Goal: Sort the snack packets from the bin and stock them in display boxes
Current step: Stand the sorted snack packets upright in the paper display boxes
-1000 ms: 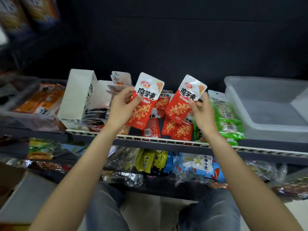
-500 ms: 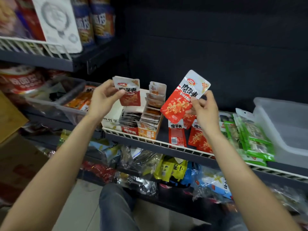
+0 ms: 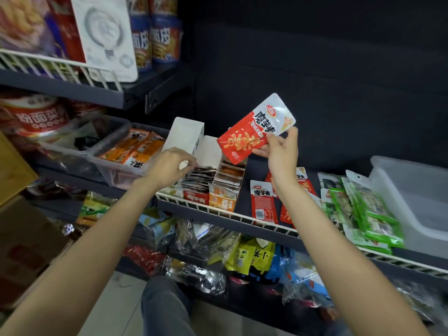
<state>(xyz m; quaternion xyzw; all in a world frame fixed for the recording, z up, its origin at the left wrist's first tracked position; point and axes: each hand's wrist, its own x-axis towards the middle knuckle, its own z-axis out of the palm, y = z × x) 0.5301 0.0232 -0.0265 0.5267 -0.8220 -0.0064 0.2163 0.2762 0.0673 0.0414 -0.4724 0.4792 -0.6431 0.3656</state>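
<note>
Right hand (image 3: 281,154) pinching red packet (image 3: 254,129) aloft above shelf (image 3: 242,215), ready for stocking; left hand (image 3: 169,166), fingers curled, grasp unclear, at display box (image 3: 201,175) near front rail, parting filed packets.

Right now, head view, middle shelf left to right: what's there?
Clear bin of orange packets → left hand at the display boxes → loose red packets → green packets → empty clear bin.
</note>
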